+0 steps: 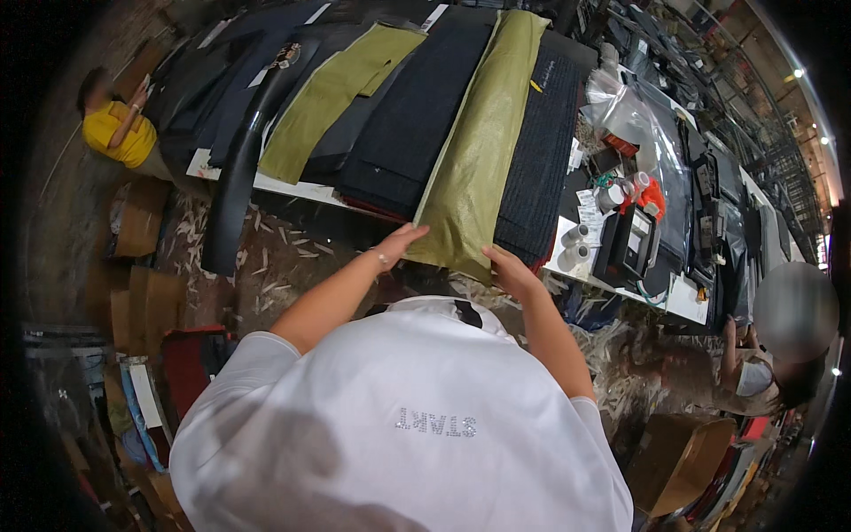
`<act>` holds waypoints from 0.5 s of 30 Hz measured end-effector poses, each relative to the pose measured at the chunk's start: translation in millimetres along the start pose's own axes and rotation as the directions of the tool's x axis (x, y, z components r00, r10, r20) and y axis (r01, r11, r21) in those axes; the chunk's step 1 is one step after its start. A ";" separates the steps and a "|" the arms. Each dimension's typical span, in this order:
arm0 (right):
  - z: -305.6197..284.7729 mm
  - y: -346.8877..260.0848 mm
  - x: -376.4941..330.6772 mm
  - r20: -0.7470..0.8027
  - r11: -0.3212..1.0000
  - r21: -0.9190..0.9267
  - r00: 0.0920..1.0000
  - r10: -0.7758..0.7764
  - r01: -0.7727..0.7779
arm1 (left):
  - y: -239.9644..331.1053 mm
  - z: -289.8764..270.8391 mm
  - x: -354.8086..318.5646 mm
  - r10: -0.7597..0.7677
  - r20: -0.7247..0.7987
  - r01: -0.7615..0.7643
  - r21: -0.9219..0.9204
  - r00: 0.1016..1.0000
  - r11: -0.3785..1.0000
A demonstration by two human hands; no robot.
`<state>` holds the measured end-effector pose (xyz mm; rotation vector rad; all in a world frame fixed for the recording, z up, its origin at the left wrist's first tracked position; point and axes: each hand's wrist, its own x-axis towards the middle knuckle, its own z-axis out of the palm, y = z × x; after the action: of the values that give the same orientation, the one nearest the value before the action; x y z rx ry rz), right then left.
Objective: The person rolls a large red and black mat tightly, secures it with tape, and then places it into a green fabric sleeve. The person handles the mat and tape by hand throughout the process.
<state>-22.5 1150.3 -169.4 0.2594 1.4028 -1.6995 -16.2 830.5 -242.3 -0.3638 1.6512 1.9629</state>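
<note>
A long olive-green fabric piece [479, 151] with a slight sheen lies lengthwise over stacks of dark cloth, its near end reaching past the table's front edge. My left hand [403, 244] grips the left corner of that near end, fingers closed at its edge. At the right corner my right hand [512, 269] pinches the same fabric, its thumb on top and other fingers partly hidden. Under and beside the fabric are a dark navy cloth stack [412, 115] and a ribbed dark cloth stack [542, 160]. Another olive-green piece [337, 97], with a stepped edge, lies farther left.
A long black curved board [239, 195] juts over the table's left front edge. To the right are thread cones [574, 257], a black device [628, 244] and clear plastic [620, 106]. Cardboard boxes [678, 465] and scraps lie on the floor. One person [124, 133] stands left, another right.
</note>
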 end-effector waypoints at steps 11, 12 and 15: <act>35.0 5.3 93.1 -0.405 0.997 0.017 0.912 -0.062 0.076 | -16.3 74.9 1.8 0.076 0.127 -0.122 0.414 0.989 0.902; 29.9 9.3 92.7 -0.376 0.989 -0.008 0.917 -0.137 0.145 | -20.2 72.5 -3.8 0.076 0.197 -0.167 0.501 0.978 0.849; 13.4 9.0 69.1 -0.369 0.894 -0.387 0.851 -0.373 0.224 | -25.3 57.0 -23.6 0.023 0.397 -0.178 0.357 0.917 0.917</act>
<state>-51.4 1104.9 -215.8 0.2454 2.1370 -1.6779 25.1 882.7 -238.6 0.2545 1.7592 1.5891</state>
